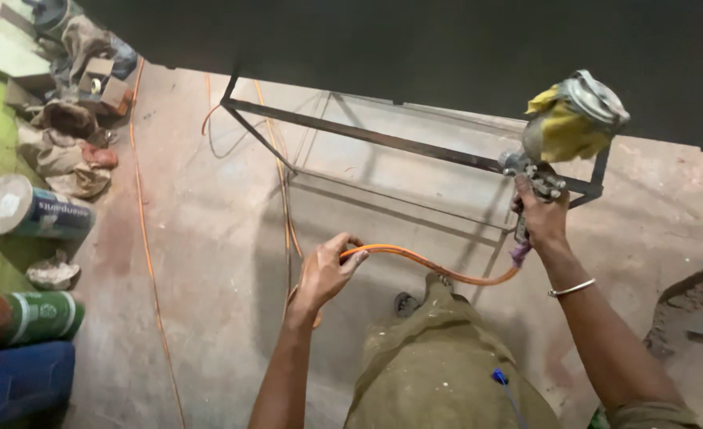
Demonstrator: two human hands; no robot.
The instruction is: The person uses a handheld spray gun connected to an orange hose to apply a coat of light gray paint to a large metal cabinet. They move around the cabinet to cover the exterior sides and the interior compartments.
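Right now my right hand (540, 214) sits at about three o'clock in the head view, raised, with its fingers wrapped tight around the grip of a spray gun (554, 151). The gun's metal cup (578, 115), at about two o'clock, is smeared with yellow paint and tilts over to the right. A thin metal bangle (571, 287) circles that wrist.

My left hand (323, 274) is just below centre, around six o'clock, fingers curled loosely around an orange hose (431, 266). The hose runs from that hand in a shallow sag toward four o'clock and up to the base of the spray gun's handle. I cannot tell how firmly the fingers press on the hose, only that they close round it.

Behind both hands, from eleven to three o'clock, a dark metal frame (367, 135) of thin bars stands on the concrete floor (208, 238), under a broad black panel (447, 40) that fills the top of the view. More orange hose (146, 238) trails along the floor at nine o'clock.

At the far left edge, around nine o'clock, a paint can (33, 210) lies on its side; a green and red can (21, 318) and a blue container (17, 381) lie at about eight o'clock. Crumpled rags (69, 155) are heaped near ten o'clock. My olive, paint-flecked trousers (439, 365) fill the view at six o'clock.
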